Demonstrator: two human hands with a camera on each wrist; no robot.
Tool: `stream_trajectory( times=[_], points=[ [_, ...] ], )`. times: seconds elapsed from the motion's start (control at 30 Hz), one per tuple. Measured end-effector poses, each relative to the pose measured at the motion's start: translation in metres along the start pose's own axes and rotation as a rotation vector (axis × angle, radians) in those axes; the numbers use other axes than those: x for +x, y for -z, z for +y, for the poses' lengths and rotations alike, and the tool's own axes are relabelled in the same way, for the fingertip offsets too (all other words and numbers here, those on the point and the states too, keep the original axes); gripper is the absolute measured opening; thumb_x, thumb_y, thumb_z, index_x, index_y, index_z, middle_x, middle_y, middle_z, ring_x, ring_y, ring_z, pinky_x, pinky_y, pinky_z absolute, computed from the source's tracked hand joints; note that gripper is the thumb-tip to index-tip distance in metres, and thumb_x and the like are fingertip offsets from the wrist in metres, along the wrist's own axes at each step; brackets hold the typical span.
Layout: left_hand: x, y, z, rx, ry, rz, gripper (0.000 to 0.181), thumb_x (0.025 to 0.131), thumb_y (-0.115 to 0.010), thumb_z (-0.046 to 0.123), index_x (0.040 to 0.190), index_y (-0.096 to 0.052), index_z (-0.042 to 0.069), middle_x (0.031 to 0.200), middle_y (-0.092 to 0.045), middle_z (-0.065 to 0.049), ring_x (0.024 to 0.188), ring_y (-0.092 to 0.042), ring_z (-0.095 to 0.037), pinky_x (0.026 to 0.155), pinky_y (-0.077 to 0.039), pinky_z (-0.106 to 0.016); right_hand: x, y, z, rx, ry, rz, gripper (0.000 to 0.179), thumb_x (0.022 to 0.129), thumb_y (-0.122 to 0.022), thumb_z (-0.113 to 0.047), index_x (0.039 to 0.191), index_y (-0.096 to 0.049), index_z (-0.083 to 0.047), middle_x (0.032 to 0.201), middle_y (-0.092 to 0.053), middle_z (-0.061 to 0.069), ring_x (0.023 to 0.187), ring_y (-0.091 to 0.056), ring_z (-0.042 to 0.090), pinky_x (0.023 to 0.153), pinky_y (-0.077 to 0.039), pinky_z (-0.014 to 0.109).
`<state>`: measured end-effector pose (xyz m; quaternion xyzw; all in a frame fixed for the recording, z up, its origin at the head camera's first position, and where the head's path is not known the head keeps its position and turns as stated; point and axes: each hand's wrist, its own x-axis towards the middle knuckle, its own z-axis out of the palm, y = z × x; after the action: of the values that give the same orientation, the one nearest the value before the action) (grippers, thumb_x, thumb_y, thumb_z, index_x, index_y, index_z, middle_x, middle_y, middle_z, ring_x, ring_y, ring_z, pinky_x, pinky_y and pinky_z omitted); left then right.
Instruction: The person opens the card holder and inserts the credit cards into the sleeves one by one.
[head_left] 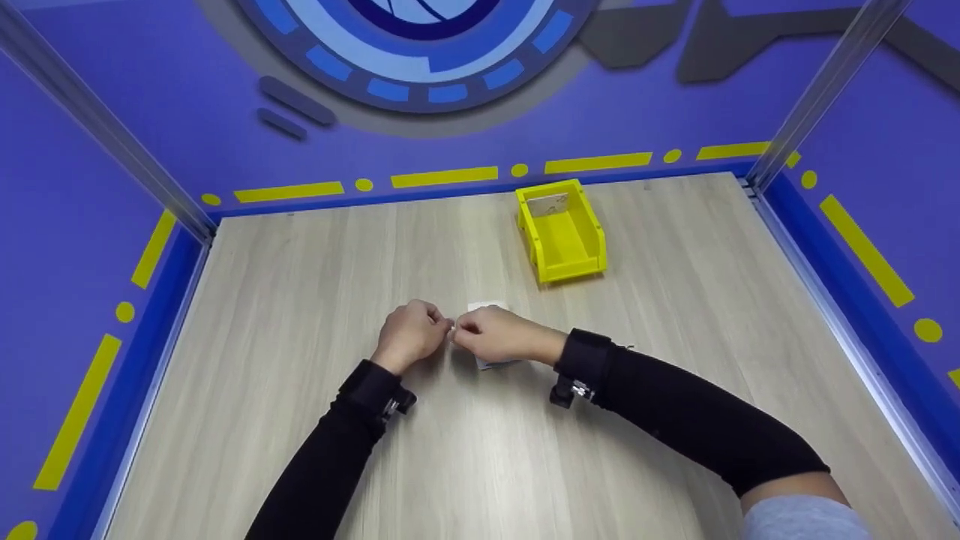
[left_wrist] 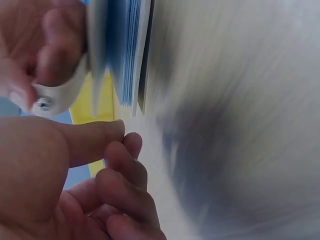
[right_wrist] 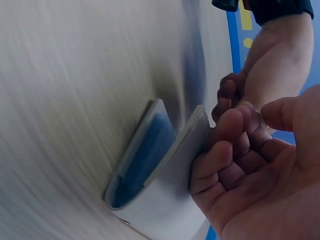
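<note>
A small white-covered card holder stands partly open on the table, its blue leaves showing edge-on in the left wrist view. From its cover comes a white strap bearing a metal snap button. My right hand pinches this strap between thumb and finger, its other fingers curled against the cover. Just left of it is my left hand, thumb tip meeting the forefinger and the other fingers curled, with nothing visible between them. In the head view the right hand hides most of the card holder.
Behind the hands, a yellow open-front bin stands near the back wall, with a whitish piece at its inner back. Purple-blue panels enclose the wooden table at the back and both sides.
</note>
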<state>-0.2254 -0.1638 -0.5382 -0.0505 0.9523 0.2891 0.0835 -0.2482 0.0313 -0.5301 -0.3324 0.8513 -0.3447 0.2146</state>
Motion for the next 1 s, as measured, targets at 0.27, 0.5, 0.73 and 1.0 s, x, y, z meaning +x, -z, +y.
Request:
stream_trajectory(
  times=[0.27,0.5,0.73,1.0],
  points=[
    [0.001,0.000,-0.001,-0.021,0.016,-0.017,0.035,0.106,-0.070,0.034,0.075,-0.072,0.018,0.068,-0.059,0.005,0.062,-0.053,-0.015,0.059,-0.037,-0.030,-0.004,-0.007,0.008,0.008,-0.033,-0.069,0.033,0.111,-0.061,-0.029,0.088,-0.072,-0.007,0.068,-0.056,-0.012,0.061,-0.051,0.007,0.060,-0.041,0.025],
    [0.000,-0.001,-0.001,-0.047,-0.044,-0.033,0.046,0.108,-0.067,0.034,0.064,-0.061,0.018,0.061,-0.050,0.007,0.057,-0.047,-0.014,0.055,-0.032,-0.029,-0.006,0.000,0.011,0.002,-0.065,-0.051,0.024,0.107,-0.063,-0.022,0.099,-0.078,-0.005,0.075,-0.062,-0.009,0.068,-0.055,0.008,0.063,-0.043,0.024],
    [0.000,-0.006,0.003,-0.083,-0.097,-0.111,0.036,0.107,-0.068,0.034,0.077,-0.074,0.015,0.066,-0.055,0.007,0.060,-0.050,-0.014,0.058,-0.037,-0.029,-0.009,0.011,0.021,-0.026,-0.122,0.033,0.023,0.103,-0.064,-0.021,0.083,-0.072,-0.015,0.070,-0.052,-0.009,0.069,-0.050,0.010,0.063,-0.039,0.025],
    [0.000,-0.007,0.008,-0.116,-0.151,-0.160,0.030,0.105,-0.071,0.037,0.081,-0.076,0.020,0.067,-0.053,0.009,0.064,-0.051,-0.013,0.062,-0.038,-0.029,-0.017,0.020,0.038,-0.080,-0.178,0.092,0.021,0.099,-0.067,-0.021,0.080,-0.069,-0.015,0.068,-0.054,-0.008,0.065,-0.050,0.011,0.061,-0.039,0.026]
  ],
)
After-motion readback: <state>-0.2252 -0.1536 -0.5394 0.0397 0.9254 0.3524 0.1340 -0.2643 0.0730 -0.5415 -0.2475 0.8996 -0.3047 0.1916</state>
